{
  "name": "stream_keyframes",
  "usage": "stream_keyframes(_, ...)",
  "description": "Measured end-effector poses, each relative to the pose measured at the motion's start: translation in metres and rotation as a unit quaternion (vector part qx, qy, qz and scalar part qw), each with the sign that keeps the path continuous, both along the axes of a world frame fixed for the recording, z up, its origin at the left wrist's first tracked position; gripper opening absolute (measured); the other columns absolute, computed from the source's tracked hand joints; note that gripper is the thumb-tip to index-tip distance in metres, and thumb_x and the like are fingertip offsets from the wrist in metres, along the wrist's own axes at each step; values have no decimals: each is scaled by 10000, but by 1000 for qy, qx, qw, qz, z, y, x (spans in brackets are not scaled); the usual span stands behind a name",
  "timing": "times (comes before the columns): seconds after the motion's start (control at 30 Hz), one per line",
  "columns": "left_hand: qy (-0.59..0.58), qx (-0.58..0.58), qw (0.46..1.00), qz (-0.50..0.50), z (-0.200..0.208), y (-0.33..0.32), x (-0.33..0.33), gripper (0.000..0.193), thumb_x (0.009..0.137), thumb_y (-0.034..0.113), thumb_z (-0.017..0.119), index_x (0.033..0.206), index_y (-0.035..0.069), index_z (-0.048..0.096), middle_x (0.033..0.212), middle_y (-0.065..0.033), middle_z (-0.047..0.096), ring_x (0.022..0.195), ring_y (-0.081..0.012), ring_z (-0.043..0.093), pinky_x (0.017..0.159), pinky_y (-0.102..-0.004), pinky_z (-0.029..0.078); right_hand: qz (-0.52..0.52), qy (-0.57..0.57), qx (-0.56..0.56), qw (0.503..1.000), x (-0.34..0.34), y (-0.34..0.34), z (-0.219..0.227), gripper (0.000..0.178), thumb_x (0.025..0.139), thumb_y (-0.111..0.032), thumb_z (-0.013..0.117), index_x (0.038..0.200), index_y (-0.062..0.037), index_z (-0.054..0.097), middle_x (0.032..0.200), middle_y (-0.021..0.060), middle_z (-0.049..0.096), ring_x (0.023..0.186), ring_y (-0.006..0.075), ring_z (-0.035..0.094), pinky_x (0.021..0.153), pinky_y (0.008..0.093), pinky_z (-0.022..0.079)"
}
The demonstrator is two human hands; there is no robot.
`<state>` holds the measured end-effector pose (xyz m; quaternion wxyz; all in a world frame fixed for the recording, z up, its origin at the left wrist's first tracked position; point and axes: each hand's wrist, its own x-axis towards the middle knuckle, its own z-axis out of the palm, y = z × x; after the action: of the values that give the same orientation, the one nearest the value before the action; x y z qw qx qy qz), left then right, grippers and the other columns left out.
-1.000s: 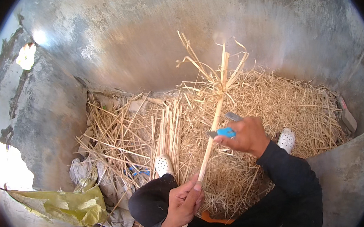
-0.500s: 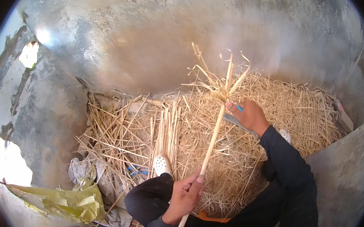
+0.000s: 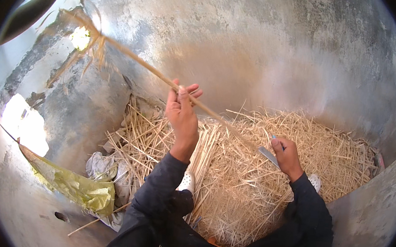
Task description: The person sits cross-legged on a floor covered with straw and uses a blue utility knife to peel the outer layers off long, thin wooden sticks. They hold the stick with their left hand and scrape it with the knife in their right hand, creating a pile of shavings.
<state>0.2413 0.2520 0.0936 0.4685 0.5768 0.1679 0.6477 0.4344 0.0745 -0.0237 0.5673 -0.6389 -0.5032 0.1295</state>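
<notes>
My left hand [image 3: 182,122] is raised in front of the wall, its thumb and fingers closed round a long pale cane-like stick [image 3: 137,61]. The stick slants from upper left down to the right. At its far upper-left end hangs a tuft of peeled, curling strips [image 3: 94,44], smeared by motion. My right hand [image 3: 289,159] is closed on a knife [image 3: 268,156] with a grey blade and a bit of blue at the grip. The blade lies near the stick's lower end, and I cannot tell whether they touch.
A deep heap of straw-coloured shavings [image 3: 248,194] covers the floor before me. Beside it lie peeled sticks [image 3: 205,147] in a row and a loose pile of stalks [image 3: 143,130]. A yellow-green sack [image 3: 83,191] sags at left. Bare grey walls [image 3: 280,41] stand close around.
My left hand has risen and swung the stick's frayed end to the upper left. My right hand with the knife has moved slightly lower and right, away from the tuft.
</notes>
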Motion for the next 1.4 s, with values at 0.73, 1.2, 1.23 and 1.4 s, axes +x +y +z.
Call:
stream_keyframes(0.73,173,-311,875,-329,-98,-134,11,450,1007,218,475,1378,-22,388,1337,-178,516,1236,-278,514,1028,-404,429,49,422,126,897,-13,31,16,346,992,-335,519,748,-93,478,556,-2,458,382,70,359,366,223,288)
stream_keyframes(1.2,716,314,613,-115,34,-97,-102,743,805,369,729,1340,-47,426,1161,-230,604,1067,-383,582,913,-438,452,43,457,154,875,13,22,11,360,990,-354,520,787,-57,525,609,29,528,382,56,381,353,213,288)
stream_keyframes(1.23,733,318,592,-109,22,-97,-116,756,802,379,731,1342,-51,422,1158,-238,603,1078,-384,578,921,-437,450,42,441,151,884,10,23,11,373,997,-353,504,771,-56,518,607,29,523,383,61,383,359,218,295)
stream_keyframes(1.4,748,331,552,-164,-8,-104,-152,745,794,405,735,1324,-39,456,1164,-243,601,1117,-382,564,948,-434,442,0,361,157,919,27,11,18,404,1019,-345,453,792,-26,553,620,32,531,388,65,389,377,225,310)
